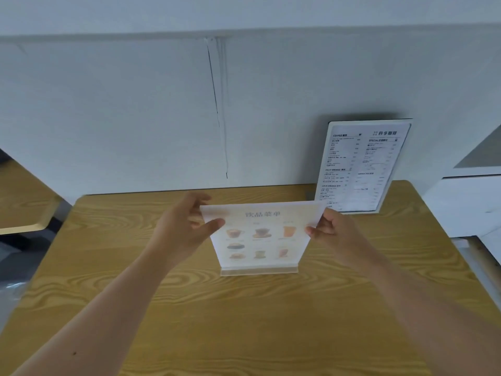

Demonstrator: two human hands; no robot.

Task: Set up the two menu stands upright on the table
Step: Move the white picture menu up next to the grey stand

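Note:
A clear acrylic menu stand with drink pictures (260, 237) stands upright on its base in the middle of the wooden table (244, 321). My left hand (187, 229) grips its upper left corner, thumb on the front. My right hand (330, 229) grips its upper right corner. A second menu stand, white with black text (363, 166), stands upright at the table's back right, against the wall.
A white wall (135, 118) with a dark vertical seam runs along the table's far edge. A white cabinet (471, 202) stands to the right. Another wooden table (21, 202) lies to the left, across a gap.

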